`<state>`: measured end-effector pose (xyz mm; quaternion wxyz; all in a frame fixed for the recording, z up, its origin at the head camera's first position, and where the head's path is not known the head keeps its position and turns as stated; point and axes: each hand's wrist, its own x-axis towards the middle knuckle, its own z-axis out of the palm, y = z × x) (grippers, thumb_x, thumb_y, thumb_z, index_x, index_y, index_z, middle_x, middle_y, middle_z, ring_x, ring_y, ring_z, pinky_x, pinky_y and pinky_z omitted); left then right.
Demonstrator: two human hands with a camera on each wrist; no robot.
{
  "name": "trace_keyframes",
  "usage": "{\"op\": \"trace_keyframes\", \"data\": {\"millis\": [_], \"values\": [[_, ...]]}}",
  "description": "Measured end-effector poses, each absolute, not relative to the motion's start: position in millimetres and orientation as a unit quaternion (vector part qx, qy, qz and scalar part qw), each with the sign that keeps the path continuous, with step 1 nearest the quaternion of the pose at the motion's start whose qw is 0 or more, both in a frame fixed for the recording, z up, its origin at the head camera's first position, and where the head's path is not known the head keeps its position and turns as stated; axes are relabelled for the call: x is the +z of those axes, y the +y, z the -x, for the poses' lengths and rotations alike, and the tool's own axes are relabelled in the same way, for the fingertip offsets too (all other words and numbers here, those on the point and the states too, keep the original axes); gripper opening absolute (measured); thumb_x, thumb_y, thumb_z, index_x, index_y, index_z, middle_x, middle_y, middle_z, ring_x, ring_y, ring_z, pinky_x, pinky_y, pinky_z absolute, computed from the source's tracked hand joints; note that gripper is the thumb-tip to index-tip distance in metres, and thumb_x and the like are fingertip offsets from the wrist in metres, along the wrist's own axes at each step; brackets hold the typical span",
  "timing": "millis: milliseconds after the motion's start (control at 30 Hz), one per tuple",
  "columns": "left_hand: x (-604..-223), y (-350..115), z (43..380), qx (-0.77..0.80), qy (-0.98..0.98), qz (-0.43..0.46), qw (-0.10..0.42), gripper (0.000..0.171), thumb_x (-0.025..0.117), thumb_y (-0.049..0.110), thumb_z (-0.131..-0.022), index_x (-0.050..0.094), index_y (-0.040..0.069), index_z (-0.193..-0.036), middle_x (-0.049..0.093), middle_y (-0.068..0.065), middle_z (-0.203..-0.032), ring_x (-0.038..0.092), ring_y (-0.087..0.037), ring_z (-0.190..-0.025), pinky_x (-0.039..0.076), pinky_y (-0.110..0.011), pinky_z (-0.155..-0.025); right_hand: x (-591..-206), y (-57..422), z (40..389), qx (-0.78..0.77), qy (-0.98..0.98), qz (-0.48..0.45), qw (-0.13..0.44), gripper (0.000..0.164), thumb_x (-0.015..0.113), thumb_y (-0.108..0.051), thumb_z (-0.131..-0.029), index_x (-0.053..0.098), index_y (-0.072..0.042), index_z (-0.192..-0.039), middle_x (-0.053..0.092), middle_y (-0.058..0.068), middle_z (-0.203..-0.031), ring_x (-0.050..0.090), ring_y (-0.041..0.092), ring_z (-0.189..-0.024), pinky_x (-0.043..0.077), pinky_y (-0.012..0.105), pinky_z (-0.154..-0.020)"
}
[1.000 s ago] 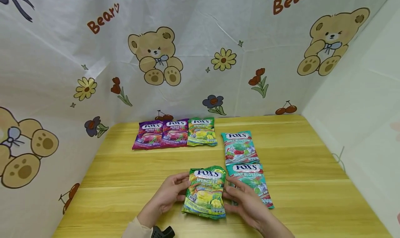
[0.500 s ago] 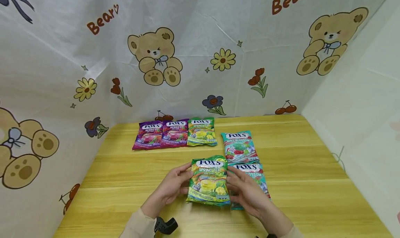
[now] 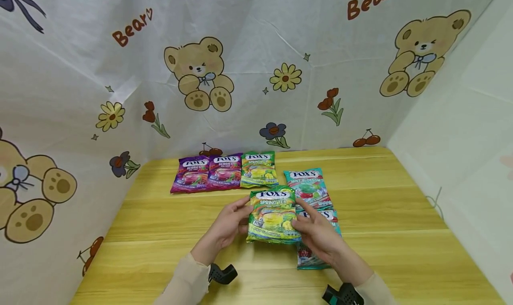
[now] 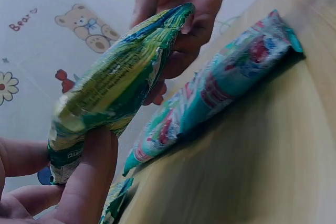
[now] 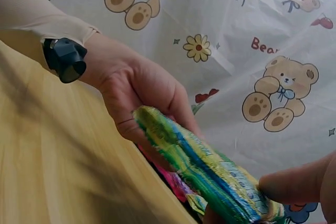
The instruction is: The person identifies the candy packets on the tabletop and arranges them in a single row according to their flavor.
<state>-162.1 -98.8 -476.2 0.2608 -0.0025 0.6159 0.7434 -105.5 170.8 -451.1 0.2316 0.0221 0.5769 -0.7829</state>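
A green and yellow bag of Spring Tea candy is held up above the table between both hands. My left hand grips its left edge, with fingers on both faces of the bag in the left wrist view. At the right edge my right hand pinches it, the thumb on the front. Seen by the left wrist camera, the bag is tilted and clear of the wood. Behind and below it lie two teal Mint Blossom candy bags, the farther one mostly visible, the nearer one partly hidden by my right hand.
At the back of the wooden table lie two purple Berries candy bags and another Spring Tea bag, side by side. A white bear-print cloth hangs behind and at the left. A thin cable shows at the right edge.
Both hands have carried the Spring Tea bag forward and slightly right. It now overlaps the edge of the Mint Blossom bags. The right thumb has come onto the bag's front. Other bags lie still.
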Motion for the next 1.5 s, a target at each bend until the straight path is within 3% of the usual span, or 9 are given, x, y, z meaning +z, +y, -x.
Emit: {"op": "trace_keyframes", "data": {"millis": [133,300,600,800,900,1167,1300,1400,1500], "values": [[-476,-94,170,0.752,0.609,0.003,0.251,0.064,0.055,0.023,-0.109,0.026,0.011,-0.164,0.054,-0.022,-0.149,0.072,-0.025,-0.108,0.063,-0.043,-0.089,-455,170,117,-0.792,0.568,-0.028,0.223,0.080,0.052,-0.005,-0.106,0.000,-0.010,-0.167,0.011,0.026,-0.170,0.047,0.024,-0.140,0.051,0.013,-0.088],[-478,-90,178,0.763,0.594,0.013,0.256,0.063,0.058,0.022,-0.107,0.031,0.009,-0.163,0.053,-0.021,-0.150,0.071,-0.024,-0.111,0.063,-0.041,-0.091,-462,170,128,-0.785,0.579,-0.039,0.217,0.080,0.053,-0.008,-0.107,-0.001,0.001,-0.164,0.019,0.025,-0.169,0.025,0.033,-0.155,0.042,0.027,-0.116],[-482,-80,201,0.754,0.604,0.012,0.256,0.059,0.058,0.019,-0.107,0.036,0.003,-0.159,0.057,-0.020,-0.147,0.070,-0.022,-0.112,0.063,-0.038,-0.089,-470,180,150,-0.765,0.597,-0.041,0.240,0.085,0.055,-0.014,-0.107,-0.007,-0.010,-0.166,0.015,0.024,-0.170,0.063,0.015,-0.123,0.043,0.051,-0.117],[-477,-69,223,0.744,0.616,0.020,0.259,0.060,0.059,0.019,-0.106,0.036,0.006,-0.160,0.056,-0.018,-0.149,0.068,-0.023,-0.117,0.061,-0.036,-0.094,-472,192,174,-0.764,0.591,-0.021,0.257,0.074,0.053,-0.013,-0.108,0.007,0.003,-0.163,0.060,0.011,-0.141,0.067,0.006,-0.107,0.058,0.023,-0.092],[-473,-63,236,0.740,0.618,0.027,0.265,0.059,0.060,0.019,-0.106,0.038,0.007,-0.159,0.056,-0.017,-0.149,0.066,-0.025,-0.121,0.058,-0.040,-0.101,-470,198,188,-0.752,0.609,-0.032,0.252,0.074,0.054,-0.012,-0.108,0.007,0.003,-0.163,0.067,-0.005,-0.114,0.059,-0.002,-0.074,0.049,0.014,-0.066],[-468,-48,265,0.744,0.600,0.025,0.293,0.060,0.053,0.016,-0.108,0.029,0.011,-0.163,0.039,-0.017,-0.163,0.043,-0.039,-0.147,0.039,-0.052,-0.121,-468,212,225,-0.694,0.675,-0.036,0.248,0.083,0.054,-0.021,-0.108,-0.003,-0.001,-0.165,0.063,-0.004,-0.119,0.051,-0.002,-0.084,0.048,0.029,-0.101],[-467,-43,276,0.752,0.588,0.025,0.295,0.061,0.050,0.014,-0.110,0.024,0.011,-0.165,0.028,-0.016,-0.169,0.032,-0.041,-0.152,0.031,-0.053,-0.124,-466,214,240,-0.700,0.668,-0.040,0.249,0.078,0.054,-0.020,-0.109,0.003,-0.002,-0.165,0.056,0.008,-0.141,0.057,0.015,-0.120,0.039,0.043,-0.121],[-467,-40,283,0.760,0.578,0.029,0.295,0.061,0.047,0.010,-0.110,0.021,0.012,-0.165,0.025,-0.017,-0.170,0.031,-0.041,-0.153,0.029,-0.053,-0.125,-466,214,250,-0.710,0.657,-0.039,0.249,0.069,0.053,-0.017,-0.109,0.014,-0.002,-0.165,0.055,0.010,-0.144,0.056,0.020,-0.131,0.044,0.039,-0.118],[-469,-37,290,0.766,0.570,0.039,0.294,0.059,0.044,0.008,-0.111,0.021,0.011,-0.165,0.025,-0.017,-0.169,0.031,-0.040,-0.153,0.026,-0.053,-0.127,-466,213,258,-0.709,0.660,-0.040,0.245,0.063,0.053,-0.014,-0.108,0.024,-0.001,-0.162,0.065,0.003,-0.125,0.066,0.012,-0.109,0.057,0.026,-0.097]]}}
